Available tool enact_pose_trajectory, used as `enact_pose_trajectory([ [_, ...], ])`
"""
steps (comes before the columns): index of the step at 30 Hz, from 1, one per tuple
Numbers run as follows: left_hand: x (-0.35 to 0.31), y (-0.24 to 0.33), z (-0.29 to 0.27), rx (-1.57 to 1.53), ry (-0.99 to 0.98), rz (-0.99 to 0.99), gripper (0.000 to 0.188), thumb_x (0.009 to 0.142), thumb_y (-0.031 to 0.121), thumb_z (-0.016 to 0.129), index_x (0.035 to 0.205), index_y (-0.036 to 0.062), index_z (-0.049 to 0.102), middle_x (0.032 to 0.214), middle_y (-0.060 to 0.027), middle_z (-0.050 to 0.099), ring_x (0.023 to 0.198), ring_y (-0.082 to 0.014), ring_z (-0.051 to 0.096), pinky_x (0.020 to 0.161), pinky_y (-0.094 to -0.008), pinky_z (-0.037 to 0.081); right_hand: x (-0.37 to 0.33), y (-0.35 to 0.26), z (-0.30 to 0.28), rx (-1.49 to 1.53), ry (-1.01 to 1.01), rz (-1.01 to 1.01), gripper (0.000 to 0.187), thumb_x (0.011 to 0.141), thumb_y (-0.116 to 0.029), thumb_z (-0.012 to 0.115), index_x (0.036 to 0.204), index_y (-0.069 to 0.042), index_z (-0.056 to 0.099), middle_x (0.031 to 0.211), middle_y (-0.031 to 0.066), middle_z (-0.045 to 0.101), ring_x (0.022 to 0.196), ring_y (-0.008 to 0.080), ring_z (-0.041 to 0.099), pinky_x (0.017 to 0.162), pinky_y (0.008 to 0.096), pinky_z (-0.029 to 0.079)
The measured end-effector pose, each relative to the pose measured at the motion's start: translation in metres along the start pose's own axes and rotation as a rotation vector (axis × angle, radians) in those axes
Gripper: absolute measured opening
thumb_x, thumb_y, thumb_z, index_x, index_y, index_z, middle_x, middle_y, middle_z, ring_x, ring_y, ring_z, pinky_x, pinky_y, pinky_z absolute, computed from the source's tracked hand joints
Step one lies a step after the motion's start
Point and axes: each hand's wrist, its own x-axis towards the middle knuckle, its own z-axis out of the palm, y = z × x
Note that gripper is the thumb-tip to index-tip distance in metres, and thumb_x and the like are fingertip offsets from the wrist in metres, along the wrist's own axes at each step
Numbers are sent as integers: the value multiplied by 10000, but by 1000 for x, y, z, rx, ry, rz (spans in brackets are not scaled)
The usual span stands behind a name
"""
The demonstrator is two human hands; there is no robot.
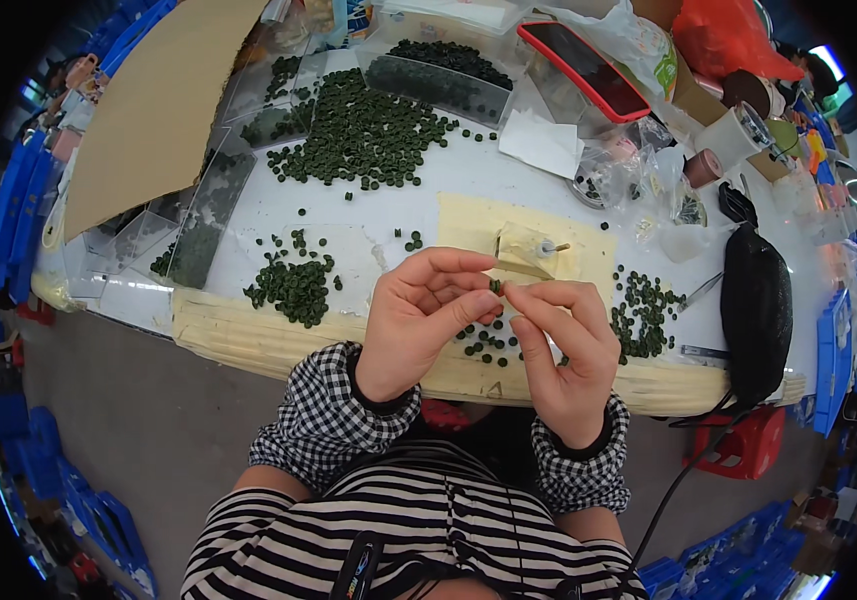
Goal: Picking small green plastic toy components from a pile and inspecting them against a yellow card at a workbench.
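Between my two hands, above the near edge of the table, is a tiny dark green round piece (495, 286). The fingertips of my left hand (413, 325) pinch it, and the thumb and forefinger of my right hand (573, 345) close in on it from the other side; whether they grip it or something smaller is too fine to see. Just beyond the fingers, a small tape-wrapped block with a metal pin (548, 247) sits on a yellowish sheet (463, 215). Loose green pieces (488, 345) lie below my hands, partly hidden by them.
A large heap of green pieces (363, 130) spreads at the back, beside a clear bin (438, 85). Smaller piles lie left (293, 288) and right (643, 310). A red-cased phone (588, 70), tweezers (700, 290), a black pouch (756, 310) and cardboard (153, 100) surround them.
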Motion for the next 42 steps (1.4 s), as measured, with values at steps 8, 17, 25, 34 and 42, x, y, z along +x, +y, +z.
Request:
enact_pose_trajectory([
  [8, -1, -6, -4, 68, -5, 49, 213, 874, -41, 660, 1086, -50, 637, 975, -122, 701, 878, -145, 679, 802, -252, 564, -1, 4, 3, 36, -8, -17, 305, 761, 18, 713, 1062, -32, 721, 929, 83, 647, 849, 230, 592, 729, 319, 480],
  [17, -3, -4, -1, 155, 2, 98, 191, 878, -61, 640, 1064, -38, 677, 999, -122, 694, 891, -153, 678, 817, -259, 567, -4, 9, 3, 59, -17, -25, 312, 753, 19, 717, 1061, -28, 723, 939, 84, 645, 852, 230, 591, 739, 315, 480],
  [25, -3, -2, 0, 329, -22, 226, 192, 869, -98, 618, 1036, -34, 687, 993, -155, 683, 877, -188, 672, 782, -280, 555, -5, 14, 2, 94, -36, -29, 329, 744, 26, 724, 1066, -35, 725, 942, 86, 646, 845, 231, 592, 739, 314, 479],
  [34, -3, -1, -1, 362, -36, 224, 206, 861, -94, 630, 1047, -31, 692, 986, -137, 689, 890, -168, 665, 795, -262, 544, -7, 16, 3, 112, -36, -41, 332, 742, 31, 728, 1067, -36, 727, 951, 89, 646, 841, 232, 589, 737, 312, 478],
  [42, -4, -2, 1, 228, -29, 144, 185, 882, -73, 622, 1058, -51, 676, 993, -119, 685, 894, -149, 663, 807, -254, 548, -7, 19, 2, 130, -36, -40, 328, 752, 22, 722, 1073, -41, 727, 956, 85, 648, 842, 230, 588, 736, 314, 476],
])
